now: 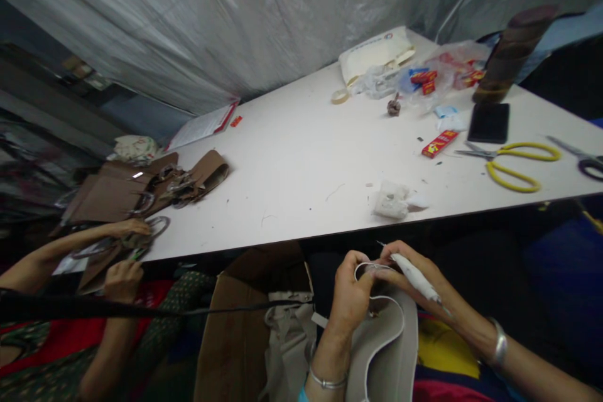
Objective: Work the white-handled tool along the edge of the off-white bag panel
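Grey strap (384, 339) sits in your lap at 6 o'clock, below the table (301, 157) edge; your left hand (351, 295) pinches its looped top w/ fingers clenched on it. Your right hand (414, 270) grips a white pen tool (414, 276), tip at the loop. Cloth wad (391, 200) at 12, scissors (513, 163) at 2, co-worker's hands (125, 254) w/ brown pieces (141, 188) at 9.

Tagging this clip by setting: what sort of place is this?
Probably a small bag-making workshop. A white worktable under plastic sheeting carries yellow-handled scissors and brown bag pieces; the person's hands work a pale bag piece with a white pen-like tool.
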The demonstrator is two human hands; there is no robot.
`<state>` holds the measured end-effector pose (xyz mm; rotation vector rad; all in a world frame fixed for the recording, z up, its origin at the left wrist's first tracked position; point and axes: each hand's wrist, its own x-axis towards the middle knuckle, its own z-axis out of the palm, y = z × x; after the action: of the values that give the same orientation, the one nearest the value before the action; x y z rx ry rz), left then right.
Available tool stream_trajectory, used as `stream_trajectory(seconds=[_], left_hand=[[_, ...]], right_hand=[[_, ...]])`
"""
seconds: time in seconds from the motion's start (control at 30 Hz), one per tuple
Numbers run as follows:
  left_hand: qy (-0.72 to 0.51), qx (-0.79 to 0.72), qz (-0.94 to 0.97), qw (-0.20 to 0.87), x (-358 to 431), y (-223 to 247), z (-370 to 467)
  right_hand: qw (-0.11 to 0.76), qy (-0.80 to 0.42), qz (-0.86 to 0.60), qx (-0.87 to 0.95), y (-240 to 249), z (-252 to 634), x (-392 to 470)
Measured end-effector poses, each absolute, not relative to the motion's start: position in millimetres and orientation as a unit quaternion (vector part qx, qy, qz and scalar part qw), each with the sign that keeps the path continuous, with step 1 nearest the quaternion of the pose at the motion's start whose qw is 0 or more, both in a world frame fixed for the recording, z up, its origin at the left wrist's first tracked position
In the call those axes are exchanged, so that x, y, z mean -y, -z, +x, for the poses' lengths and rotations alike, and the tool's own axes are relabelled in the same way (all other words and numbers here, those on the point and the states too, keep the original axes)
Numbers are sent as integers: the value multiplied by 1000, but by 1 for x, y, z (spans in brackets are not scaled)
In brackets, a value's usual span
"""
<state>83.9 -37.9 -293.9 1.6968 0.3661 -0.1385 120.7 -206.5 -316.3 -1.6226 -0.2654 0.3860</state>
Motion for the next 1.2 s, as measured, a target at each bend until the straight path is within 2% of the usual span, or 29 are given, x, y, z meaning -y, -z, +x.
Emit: stream_trajectory(seconds=[0.33,0.47,0.6,0.67,0.77,0.83,1.0,1.2], left_hand=[[90,-118,693,705,23,288,76],[-12,-133,686,715,1,273,58],[-128,-83,775,613,-21,232,11],[-94,3,830,550,-26,208,-16],[57,153,890,425,-23,186,-46],[69,235,909,336,-17,187,-57],[-95,278,936,195,2,205,-58],[-55,248,960,119,21,210,-49]], right_hand=[[616,-170,-742,202,295,120,198],[609,-151,-754,197,301,115,195],[596,-142,-766,195,310,113,193],[590,-144,-770,195,314,113,192],[585,-131,-774,204,320,113,192],[575,-115,-782,211,322,113,192],[559,-91,-797,211,322,112,194],[543,-88,-804,226,326,111,196]])
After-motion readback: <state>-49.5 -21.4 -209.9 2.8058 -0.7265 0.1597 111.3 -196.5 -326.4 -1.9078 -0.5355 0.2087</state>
